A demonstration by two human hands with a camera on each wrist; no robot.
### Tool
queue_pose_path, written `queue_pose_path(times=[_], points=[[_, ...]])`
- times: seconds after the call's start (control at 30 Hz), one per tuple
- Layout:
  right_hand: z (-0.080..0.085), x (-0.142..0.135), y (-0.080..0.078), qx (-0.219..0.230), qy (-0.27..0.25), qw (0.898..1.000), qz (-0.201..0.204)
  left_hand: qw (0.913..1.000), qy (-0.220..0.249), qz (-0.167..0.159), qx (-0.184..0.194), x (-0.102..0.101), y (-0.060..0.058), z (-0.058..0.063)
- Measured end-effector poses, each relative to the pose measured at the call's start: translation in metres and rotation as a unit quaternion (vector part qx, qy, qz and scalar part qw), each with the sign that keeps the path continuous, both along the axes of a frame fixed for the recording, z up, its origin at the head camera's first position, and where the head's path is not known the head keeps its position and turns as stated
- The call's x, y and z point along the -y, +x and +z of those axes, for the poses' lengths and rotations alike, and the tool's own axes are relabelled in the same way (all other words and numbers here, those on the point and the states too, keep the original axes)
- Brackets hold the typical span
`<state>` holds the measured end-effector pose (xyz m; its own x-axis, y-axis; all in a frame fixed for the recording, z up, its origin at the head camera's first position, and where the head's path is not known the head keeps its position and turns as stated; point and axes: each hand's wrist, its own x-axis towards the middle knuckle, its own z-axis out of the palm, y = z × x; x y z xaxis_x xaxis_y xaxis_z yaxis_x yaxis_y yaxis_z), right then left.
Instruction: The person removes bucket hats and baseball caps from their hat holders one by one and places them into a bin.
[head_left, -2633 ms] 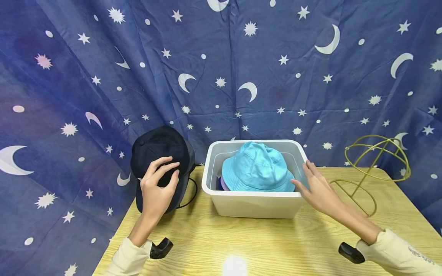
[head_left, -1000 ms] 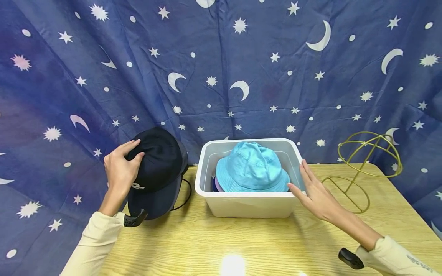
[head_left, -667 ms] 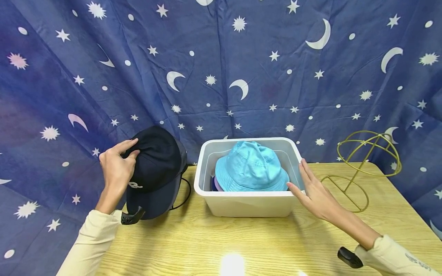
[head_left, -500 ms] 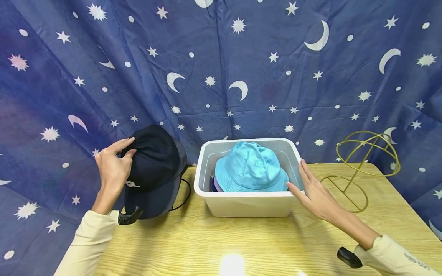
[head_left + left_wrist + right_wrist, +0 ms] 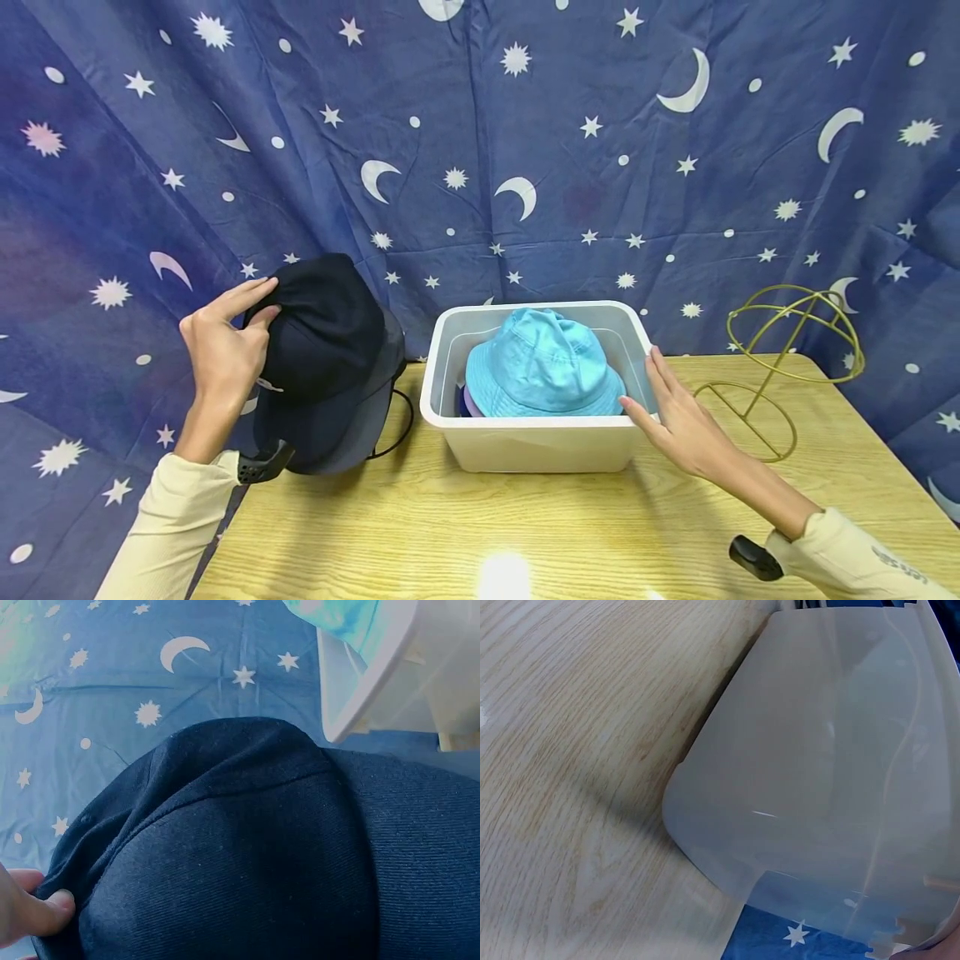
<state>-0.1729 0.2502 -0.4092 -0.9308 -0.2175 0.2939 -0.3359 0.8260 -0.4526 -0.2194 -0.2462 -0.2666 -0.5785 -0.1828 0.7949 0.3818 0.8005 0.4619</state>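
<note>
My left hand (image 5: 225, 346) pinches the crown of a black baseball cap (image 5: 326, 333) between thumb and fingers, and the cloth creases at the pinch. In the left wrist view, thumb and fingertips (image 5: 60, 904) hold the cap's edge. Behind the cap, a dark grey cap (image 5: 392, 346) shows on the right. My right hand (image 5: 682, 425) rests with straight fingers on the right rim of a white plastic bin (image 5: 543, 446). A light blue bucket hat (image 5: 551, 362) lies in the bin, with purple and dark blue cloth partly hidden below it.
A gold wire hat stand (image 5: 772, 375) stands at the right of the wooden table (image 5: 420, 533). The black wire loop (image 5: 405, 425) of another stand shows beside the caps. A blue star-and-moon curtain (image 5: 450, 125) hangs directly behind.
My left hand moved from in front of the black cap to its left side and took hold of the crown. The cap has since shifted left and slightly up. My right hand stays on the bin.
</note>
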Motion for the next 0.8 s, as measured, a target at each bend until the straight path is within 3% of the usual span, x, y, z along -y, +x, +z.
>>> queue_pose_path(times=[0.37, 0.8], points=[[0.0, 0.0, 0.0, -0.001, 0.005, 1.0, -0.002, 0.9974, 0.002, -0.054, -0.047, -0.017, 0.001, 0.02], [0.0, 0.0, -0.001, -0.004, 0.005, 1.0, -0.003, 0.9923, 0.009, -0.104, -0.066, -0.037, -0.001, 0.041]])
